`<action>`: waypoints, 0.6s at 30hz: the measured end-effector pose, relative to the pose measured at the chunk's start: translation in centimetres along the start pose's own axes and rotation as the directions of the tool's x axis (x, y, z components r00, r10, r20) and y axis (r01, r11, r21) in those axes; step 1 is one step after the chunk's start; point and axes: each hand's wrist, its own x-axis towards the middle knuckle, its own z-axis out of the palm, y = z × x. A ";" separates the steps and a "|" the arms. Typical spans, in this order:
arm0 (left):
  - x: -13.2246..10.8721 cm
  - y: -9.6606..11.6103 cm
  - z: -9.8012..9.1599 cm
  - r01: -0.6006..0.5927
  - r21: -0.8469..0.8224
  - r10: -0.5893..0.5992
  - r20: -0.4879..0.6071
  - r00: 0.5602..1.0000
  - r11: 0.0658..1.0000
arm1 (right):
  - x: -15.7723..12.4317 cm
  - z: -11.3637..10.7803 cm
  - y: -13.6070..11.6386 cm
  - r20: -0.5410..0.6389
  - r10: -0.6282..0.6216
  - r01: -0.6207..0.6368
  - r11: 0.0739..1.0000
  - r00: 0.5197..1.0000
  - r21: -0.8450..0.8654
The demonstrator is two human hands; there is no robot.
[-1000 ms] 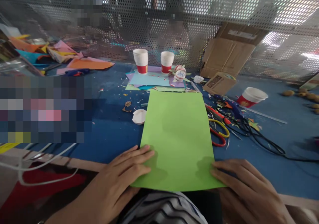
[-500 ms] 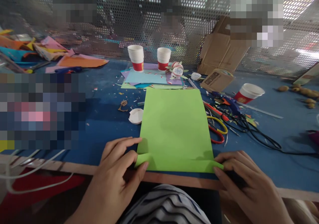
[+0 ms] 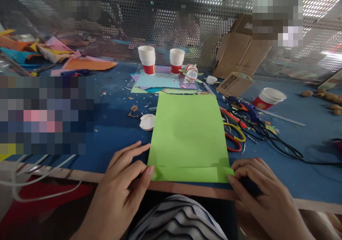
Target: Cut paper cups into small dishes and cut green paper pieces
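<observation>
A sheet of light green paper lies on the blue table in front of me, its near edge turned up into a narrow folded strip. My left hand pinches the left end of that strip between thumb and index finger, the other fingers stretched along the sheet's left side. At the right end, my right hand grips the strip's corner between thumb and curled fingers. Scissors with yellow and red handles lie partly under the sheet's right edge. A cut white paper disc touches its left side.
Two stacks of paper cups stand at the back on coloured sheets. Right of the green paper lie a blue glue gun with black cable, a tipped paper cup and cardboard. Coloured scraps are heaped at back left.
The folded strip at the near edge has been laid flatter, and its ends no longer stick up as much. Both hands stay at its two ends. The view has shifted slightly.
</observation>
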 end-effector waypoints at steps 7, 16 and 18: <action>0.0 -0.2 0.1 -0.006 0.008 0.006 0.046 0.999 1.000 | 0.0 -0.1 0.1 0.035 -0.037 0.037 0.999 0.999 -0.006; -0.2 -0.6 -0.1 -0.031 0.037 0.028 0.084 0.996 0.999 | 0.3 -0.4 -0.1 0.060 -0.027 0.027 1.000 0.998 0.000; -0.3 -0.7 -0.2 -0.045 0.037 0.042 0.090 0.995 0.998 | 0.3 -0.4 0.0 0.063 -0.037 0.038 0.999 0.997 -0.004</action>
